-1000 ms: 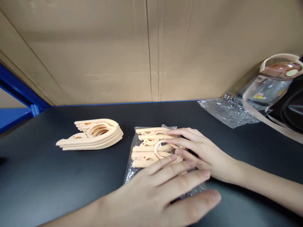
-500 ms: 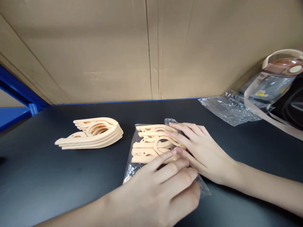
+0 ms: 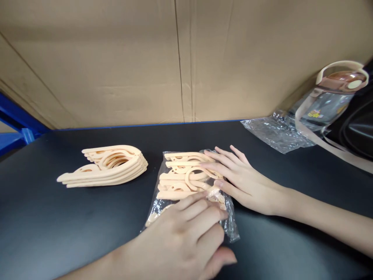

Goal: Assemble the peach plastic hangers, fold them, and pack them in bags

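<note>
A clear plastic bag [image 3: 233, 227] lies flat on the dark tabletop with peach-coloured folding hangers [image 3: 175, 176] inside. My left hand [image 3: 186, 233] rests over the bag's near side, its fingers stretched out and the thumb apart, covering part of the contents. On the bag's right edge lies my right hand [image 3: 244, 181], fingers spread, their tips touching the plastic over the hangers. To the left of the bag sits a neat stack of the same kind of folded hangers [image 3: 116, 171], touched by neither hand.
At the back right are a loose clear plastic bag [image 3: 274, 134], a transparent bottle [image 3: 329, 103] with a brown lid and strap, and a black object [image 3: 361, 120]. Cardboard [image 3: 116, 66] stands behind the black table [image 3: 96, 221]. A blue frame [image 3: 17, 120] is at left.
My left hand has moved slightly left and nearer to me, its thumb now showing. The fingers of my right hand have spread. The whole view has shifted a little.
</note>
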Available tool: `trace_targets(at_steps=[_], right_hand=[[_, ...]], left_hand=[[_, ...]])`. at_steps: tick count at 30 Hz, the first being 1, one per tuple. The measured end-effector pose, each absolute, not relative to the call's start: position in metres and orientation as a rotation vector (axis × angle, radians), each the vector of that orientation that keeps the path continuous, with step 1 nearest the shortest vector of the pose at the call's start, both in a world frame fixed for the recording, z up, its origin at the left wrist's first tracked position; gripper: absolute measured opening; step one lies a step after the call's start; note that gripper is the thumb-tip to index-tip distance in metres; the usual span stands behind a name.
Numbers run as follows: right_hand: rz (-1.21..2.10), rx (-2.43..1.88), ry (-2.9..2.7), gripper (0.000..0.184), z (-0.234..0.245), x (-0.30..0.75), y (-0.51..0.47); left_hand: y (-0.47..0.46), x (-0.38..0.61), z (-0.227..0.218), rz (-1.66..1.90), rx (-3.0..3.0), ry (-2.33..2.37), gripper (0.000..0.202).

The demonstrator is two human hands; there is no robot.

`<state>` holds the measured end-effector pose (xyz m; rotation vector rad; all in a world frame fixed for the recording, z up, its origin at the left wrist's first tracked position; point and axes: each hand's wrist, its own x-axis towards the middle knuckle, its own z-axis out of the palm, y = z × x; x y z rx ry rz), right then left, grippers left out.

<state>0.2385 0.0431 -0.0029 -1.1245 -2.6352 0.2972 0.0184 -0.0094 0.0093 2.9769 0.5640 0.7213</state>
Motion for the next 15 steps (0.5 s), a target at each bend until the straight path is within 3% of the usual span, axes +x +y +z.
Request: trace_targets(at_steps=[4, 9, 15], right_hand=[[0.356, -1.094, -2.67, 0.042, -0.003, 0.239, 0.045], [0.498, -1.076, -2.663, 0.043, -0.002, 0.243, 0.051], [0.606, -1.057, -2.655, 0.045, -0.004, 0.248, 0.054]], left_hand=[[-0.012, 0.019, 0.009, 0.65, 2.938, 0.702, 0.021], [-0.007, 0.019, 0.005, 0.623, 2.938, 0.867, 0.036], [-0.008, 0.017, 0.003, 0.536, 2.921, 0.983, 0.041]])
